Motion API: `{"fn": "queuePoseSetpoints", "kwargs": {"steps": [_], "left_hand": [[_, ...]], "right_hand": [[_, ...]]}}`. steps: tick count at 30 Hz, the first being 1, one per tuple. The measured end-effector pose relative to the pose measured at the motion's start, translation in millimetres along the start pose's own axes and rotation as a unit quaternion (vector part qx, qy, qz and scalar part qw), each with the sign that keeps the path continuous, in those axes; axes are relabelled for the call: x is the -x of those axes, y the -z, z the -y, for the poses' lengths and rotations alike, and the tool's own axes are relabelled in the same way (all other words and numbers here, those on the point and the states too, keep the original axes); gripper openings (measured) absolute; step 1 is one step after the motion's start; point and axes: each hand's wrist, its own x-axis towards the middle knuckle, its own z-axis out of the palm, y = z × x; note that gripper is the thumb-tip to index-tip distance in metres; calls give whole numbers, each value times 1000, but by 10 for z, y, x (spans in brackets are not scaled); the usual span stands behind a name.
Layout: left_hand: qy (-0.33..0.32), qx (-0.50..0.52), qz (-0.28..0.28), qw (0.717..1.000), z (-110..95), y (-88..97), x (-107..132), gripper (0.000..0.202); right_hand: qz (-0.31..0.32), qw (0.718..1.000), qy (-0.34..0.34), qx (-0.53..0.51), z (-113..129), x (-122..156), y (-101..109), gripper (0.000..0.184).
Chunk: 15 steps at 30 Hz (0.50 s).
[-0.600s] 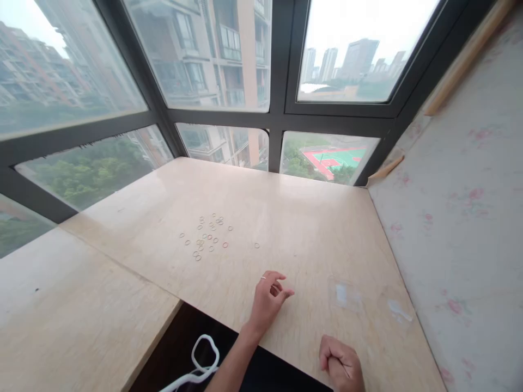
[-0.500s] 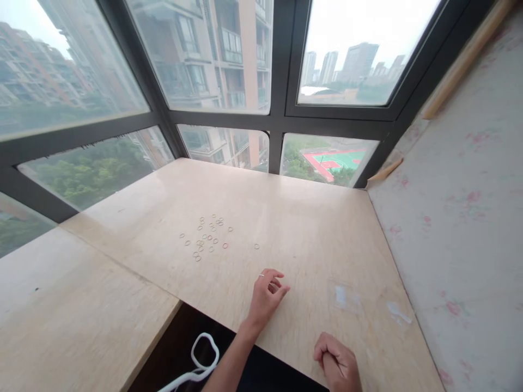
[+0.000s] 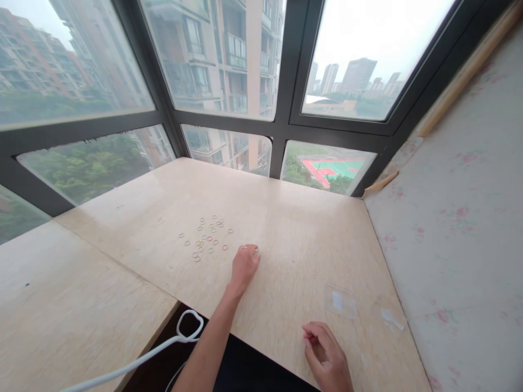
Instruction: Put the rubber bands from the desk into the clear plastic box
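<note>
Plainly, the clustered thin rings [image 3: 210,238] lie untouched on the wooden tabletop [image 3: 310,234], with only one lone ring [image 3: 256,250] at the bunched fingertips of the left hand [image 3: 245,265], whether pinched I cannot tell, and the right hand [image 3: 328,355] narrowly curled, any contents hidden.

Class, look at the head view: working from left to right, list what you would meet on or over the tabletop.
Small dark speck → scattered thin rings → left hand → right hand → white patch.
</note>
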Motion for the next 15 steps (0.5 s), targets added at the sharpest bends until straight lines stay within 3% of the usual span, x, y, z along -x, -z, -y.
{"fn": "queuePoseSetpoints", "kwargs": {"steps": [5, 15], "left_hand": [[-20, -61, 28, 998, 78, 82, -62, 18], [-52, -92, 38, 994, 91, 146, -80, 18]], "right_hand": [[-25, 1000, -11, -12, 73, -16, -13, 15], [29, 999, -17, 1, 152, 10, -8, 18]]}}
